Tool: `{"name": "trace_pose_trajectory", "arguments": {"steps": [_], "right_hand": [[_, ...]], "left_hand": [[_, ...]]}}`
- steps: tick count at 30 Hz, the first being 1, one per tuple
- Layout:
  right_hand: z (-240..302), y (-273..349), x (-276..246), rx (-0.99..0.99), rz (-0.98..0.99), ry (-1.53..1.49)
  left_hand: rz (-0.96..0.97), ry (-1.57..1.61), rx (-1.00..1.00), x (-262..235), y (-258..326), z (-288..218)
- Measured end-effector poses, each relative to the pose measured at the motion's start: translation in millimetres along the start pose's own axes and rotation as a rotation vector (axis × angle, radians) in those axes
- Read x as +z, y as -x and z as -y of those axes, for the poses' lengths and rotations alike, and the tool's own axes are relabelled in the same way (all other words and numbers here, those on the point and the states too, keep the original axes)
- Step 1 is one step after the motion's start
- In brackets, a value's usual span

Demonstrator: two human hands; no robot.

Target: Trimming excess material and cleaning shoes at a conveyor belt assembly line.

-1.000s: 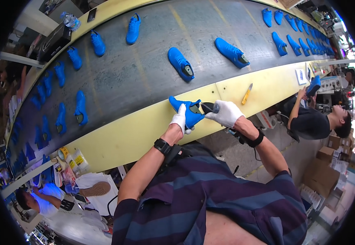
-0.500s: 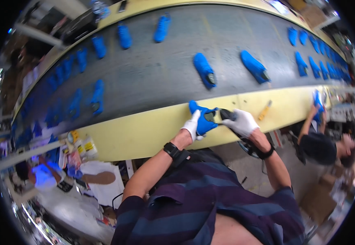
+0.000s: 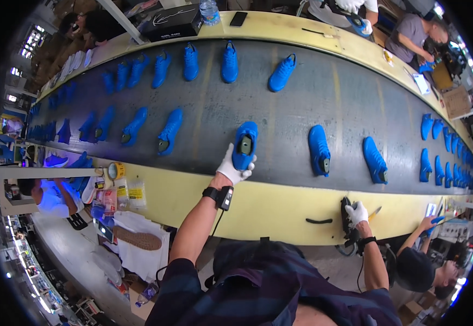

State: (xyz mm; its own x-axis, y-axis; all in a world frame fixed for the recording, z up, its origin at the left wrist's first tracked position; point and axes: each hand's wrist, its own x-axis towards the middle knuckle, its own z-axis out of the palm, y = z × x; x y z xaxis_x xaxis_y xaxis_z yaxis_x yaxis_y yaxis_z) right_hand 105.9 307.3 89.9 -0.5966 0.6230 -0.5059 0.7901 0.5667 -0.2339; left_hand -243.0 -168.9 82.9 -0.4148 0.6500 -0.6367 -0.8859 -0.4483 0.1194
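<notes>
My left hand, in a white glove, grips a blue shoe around its heel end, over the near edge of the dark conveyor belt. The shoe's toe points away from me and its dark inside shows. To the right, my right hand, also gloved, is closed on a black, ragged-looking object at the pale yellow ledge; its kind is not clear. A short black strip lies on the ledge between my hands. Beside my right hand is a yellow-handled tool.
Blue shoes stand in two rows along the belt, among them a near one to the right. A tape roll and bags sit at the ledge's left end. Across the belt are a black box and a bottle. Co-workers sit around.
The shoe has gone from above the ledge to the belt in my left hand. My right hand has parted from it, moving right and down with the black object. The view has shifted.
</notes>
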Motion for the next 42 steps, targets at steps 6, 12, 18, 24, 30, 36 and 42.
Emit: {"name": "trace_pose_trajectory", "arguments": {"steps": [6, 12, 18, 24, 30, 36, 42], "right_hand": [[63, -55, -21, -0.408, -0.258, 0.007], [157, -131, 24, -0.323, -0.136, 0.210], [205, -134, 57, -0.032, 0.046, -0.268], [225, -46, 55, 0.003, 0.530, -1.215], [203, 84, 85, -0.044, 0.077, -0.840], [144, 123, 124, -0.134, 0.240, -0.830], [168, 140, 69, -0.363, -0.012, -0.345]], "left_hand": [[-0.236, 0.180, 0.134, -53, -57, -40], [-0.163, 0.244, 0.086, -54, -17, 12], [-0.225, -0.189, 0.009, -62, 35, 85], [-0.111, -1.002, 0.118, 24, 35, 127], [0.162, -1.815, 0.298, 75, 22, 193], [0.022, -2.196, 0.088, 45, 13, 218], [-0.131, -2.141, 0.228, 17, 15, 238]]}}
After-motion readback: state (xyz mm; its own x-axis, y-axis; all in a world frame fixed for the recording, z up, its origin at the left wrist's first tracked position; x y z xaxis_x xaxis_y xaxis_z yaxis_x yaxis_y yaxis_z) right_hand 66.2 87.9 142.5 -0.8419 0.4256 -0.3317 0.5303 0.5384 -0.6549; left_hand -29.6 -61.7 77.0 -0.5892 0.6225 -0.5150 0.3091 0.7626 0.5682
